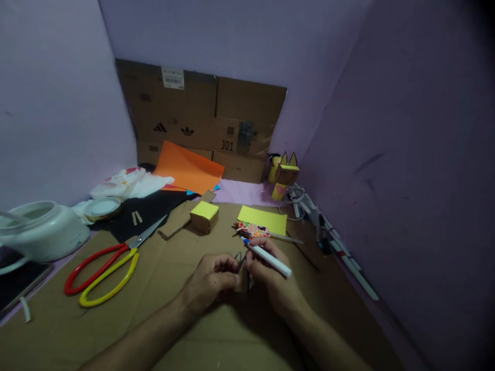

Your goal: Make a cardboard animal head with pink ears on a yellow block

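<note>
My left hand (212, 278) is closed in a pinch on a small brown cardboard piece (242, 273) with two pointed ears drawn in black. It holds the piece just above the cardboard work surface (166, 288). My right hand (270, 275) is closed around a white marker (268, 257) with a blue end. That hand rests against the right side of the same cardboard piece. The marker's tip is hidden by my fingers.
Red and yellow scissors (106, 270) lie to the left. A small cardboard box with a yellow top (204, 216), a yellow paper sheet (263, 219) and a patterned small object (252, 229) lie ahead. A cardboard animal figure (285, 178), orange paper (187, 167) and a white pot (38, 229) stand farther off.
</note>
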The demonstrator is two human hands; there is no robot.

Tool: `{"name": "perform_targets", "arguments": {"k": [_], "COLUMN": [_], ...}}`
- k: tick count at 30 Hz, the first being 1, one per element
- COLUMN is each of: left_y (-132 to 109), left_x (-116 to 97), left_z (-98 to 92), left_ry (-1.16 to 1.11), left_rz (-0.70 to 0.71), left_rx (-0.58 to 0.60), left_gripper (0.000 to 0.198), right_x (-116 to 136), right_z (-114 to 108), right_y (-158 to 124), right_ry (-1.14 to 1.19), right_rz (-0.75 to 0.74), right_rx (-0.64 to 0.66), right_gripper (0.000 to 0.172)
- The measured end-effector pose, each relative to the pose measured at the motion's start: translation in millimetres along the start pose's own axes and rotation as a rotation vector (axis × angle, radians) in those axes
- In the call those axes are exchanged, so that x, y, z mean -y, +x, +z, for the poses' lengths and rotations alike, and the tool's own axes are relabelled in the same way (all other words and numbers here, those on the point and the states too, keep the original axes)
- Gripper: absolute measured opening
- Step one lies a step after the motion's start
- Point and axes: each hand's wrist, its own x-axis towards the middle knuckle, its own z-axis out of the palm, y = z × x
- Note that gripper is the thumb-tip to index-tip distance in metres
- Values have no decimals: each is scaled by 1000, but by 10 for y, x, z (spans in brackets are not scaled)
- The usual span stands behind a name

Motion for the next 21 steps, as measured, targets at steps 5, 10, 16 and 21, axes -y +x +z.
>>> {"name": "perform_targets", "arguments": {"k": [5,10,16,21], "left_y": [-15,-25,-32,-34], "left_x": [11,27,33,66], "left_z": [-38,5,36,68], "left_ry": [-40,-46,-31,-39], "left_rz": [-11,-20,-3,22], "left_rx": [4,31,36,4], "left_gripper": [26,19,21,23], "right_x": [-23,-31,-65,-82], "right_z": [-54,-42,-14,-9], "right_y": [59,52,40,30], "right_ry": [118,177,208,212], "right_rz": [-4,-7,-27,-32], "right_rx": [-109,-115,-113,-110], "right_gripper": [32,34,36,34]}}
